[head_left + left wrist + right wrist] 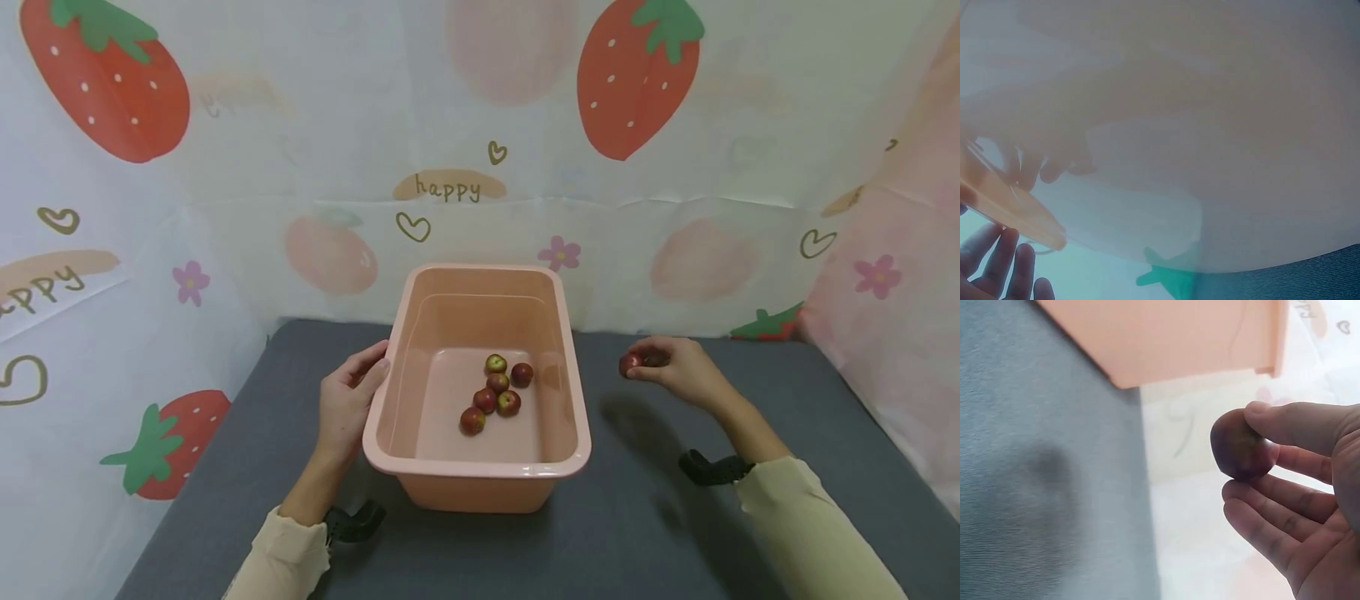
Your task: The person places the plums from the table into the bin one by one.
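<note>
A pink plastic basin stands on the grey cloth, with several small red-and-green round fruits on its floor. My left hand holds the basin's left rim between thumb and fingers. In the left wrist view, fingertips touch the rim from outside, and the basin wall fills most of the picture. Right of the basin, my right hand pinches one small dark red fruit between thumb and fingers, above the cloth. The exact kind of fruit cannot be told.
The grey cloth covers the table. A white backdrop printed with strawberries, hearts and flowers rises behind it and along the left side, with a pinkish part at right. Each wrist wears a black band.
</note>
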A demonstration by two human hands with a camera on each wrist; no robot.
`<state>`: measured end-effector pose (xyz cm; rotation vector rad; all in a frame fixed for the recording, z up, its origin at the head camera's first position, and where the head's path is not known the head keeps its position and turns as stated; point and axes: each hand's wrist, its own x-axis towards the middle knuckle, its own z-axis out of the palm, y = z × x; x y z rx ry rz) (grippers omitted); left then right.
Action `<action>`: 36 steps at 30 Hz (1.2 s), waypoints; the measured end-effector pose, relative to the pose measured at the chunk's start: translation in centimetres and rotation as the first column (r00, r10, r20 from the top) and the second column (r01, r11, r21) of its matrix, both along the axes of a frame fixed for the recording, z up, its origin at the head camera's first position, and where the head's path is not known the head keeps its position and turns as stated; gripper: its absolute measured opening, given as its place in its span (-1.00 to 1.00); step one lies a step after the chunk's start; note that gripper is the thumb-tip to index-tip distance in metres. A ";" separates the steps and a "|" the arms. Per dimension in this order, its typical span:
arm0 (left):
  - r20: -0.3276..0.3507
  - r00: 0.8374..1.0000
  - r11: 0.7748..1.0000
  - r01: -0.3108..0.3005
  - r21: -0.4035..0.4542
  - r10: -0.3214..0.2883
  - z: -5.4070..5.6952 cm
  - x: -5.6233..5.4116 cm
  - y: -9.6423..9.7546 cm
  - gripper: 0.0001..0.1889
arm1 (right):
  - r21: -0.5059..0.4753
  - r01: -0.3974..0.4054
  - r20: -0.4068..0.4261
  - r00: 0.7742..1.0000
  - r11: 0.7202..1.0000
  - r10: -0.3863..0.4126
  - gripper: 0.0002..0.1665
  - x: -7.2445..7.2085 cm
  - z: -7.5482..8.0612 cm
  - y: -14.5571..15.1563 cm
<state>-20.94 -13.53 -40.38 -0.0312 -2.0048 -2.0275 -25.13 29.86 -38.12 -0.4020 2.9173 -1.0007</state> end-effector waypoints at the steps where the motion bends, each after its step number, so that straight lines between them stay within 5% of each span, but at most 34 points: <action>1: -0.001 1.000 1.000 -0.001 0.000 0.001 0.0 0.0 0.0 -0.62 | -0.002 -0.002 0.002 1.000 1.000 0.002 -0.49 -0.1 0.3 0.0; 16: 0.010 1.000 1.000 -0.004 -0.006 0.004 0.1 0.2 0.0 -0.62 | 0.009 -0.062 -0.077 0.995 0.998 0.063 -0.55 -2.5 5.6 -2.1; 36: 0.002 1.000 1.000 -0.009 -0.013 0.009 0.2 0.2 0.1 -0.62 | 0.040 -0.070 -0.114 0.991 0.997 0.074 -0.51 -4.0 8.8 -4.5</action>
